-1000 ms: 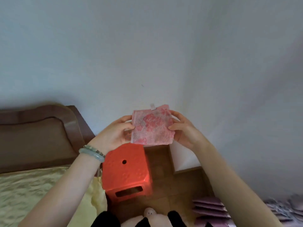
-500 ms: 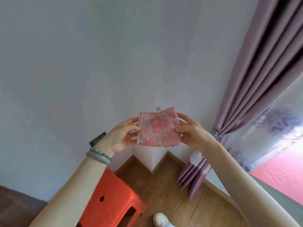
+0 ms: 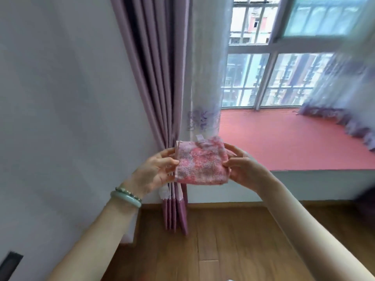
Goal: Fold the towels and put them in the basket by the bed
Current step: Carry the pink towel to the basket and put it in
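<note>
Folding looks done here: pink towel (image 3: pixel 200 162) is a small square held in mid-air before the curtain (image 3: pixel 162 88), left hand (image 3: pixel 154 172) and right hand (image 3: pixel 243 169) each pinching a side edge. No sign of the basket, so next up is finding it and dropping this in

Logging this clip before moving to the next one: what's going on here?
A person holds a small pink towel, folded to a square, up in front of them. The left hand grips its left edge and the right hand its right edge. Behind are a purple curtain, a window and a red ledge. No basket is in view; the towel is not yet put away.
</note>
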